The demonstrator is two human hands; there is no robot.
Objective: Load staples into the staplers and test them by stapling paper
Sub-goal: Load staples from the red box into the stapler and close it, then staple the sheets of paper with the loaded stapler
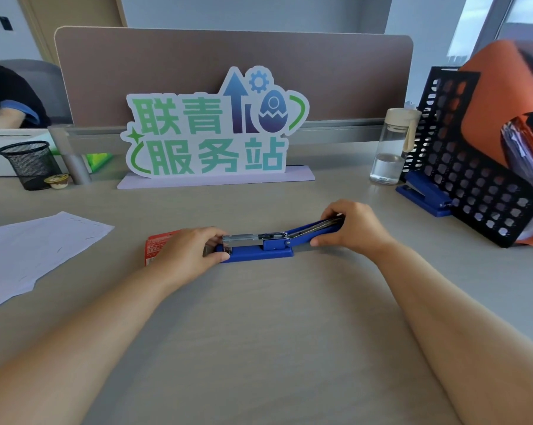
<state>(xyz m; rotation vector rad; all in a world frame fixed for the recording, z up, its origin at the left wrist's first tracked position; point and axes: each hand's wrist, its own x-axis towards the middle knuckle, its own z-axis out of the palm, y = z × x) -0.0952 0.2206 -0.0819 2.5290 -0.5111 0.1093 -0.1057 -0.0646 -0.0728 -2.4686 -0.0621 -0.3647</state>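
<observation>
A blue stapler (pixel 259 245) lies on the grey desk (pixel 259 317), about mid-desk and just beyond the person's forearms, its length running left to right. It is opened: the base sits flat, the metal staple channel lies bare along the left half, and the blue top cover is swung back to the right at a low angle. The left hand (pixel 188 250) grips the stapler's left end, fingers curled over the far side and thumb on the near edge of the base. The right hand (pixel 354 227) holds the raised tip of the cover, fingers wrapped over it and thumb at the near side. A red staple box (pixel 156 243) lies on the desk just left of the stapler, partly hidden behind the left hand. White paper sheets (pixel 35 243) lie at the left of the desk, well apart from the stapler. A second blue stapler (pixel 424 194) sits closed at the far right, against a black perforated file rack (pixel 473 179), with a clear water bottle (pixel 391 151) just to its left. A standing sign (pixel 210 130) is at the far side, and a black mesh pen cup (pixel 29 164) at far left.
</observation>
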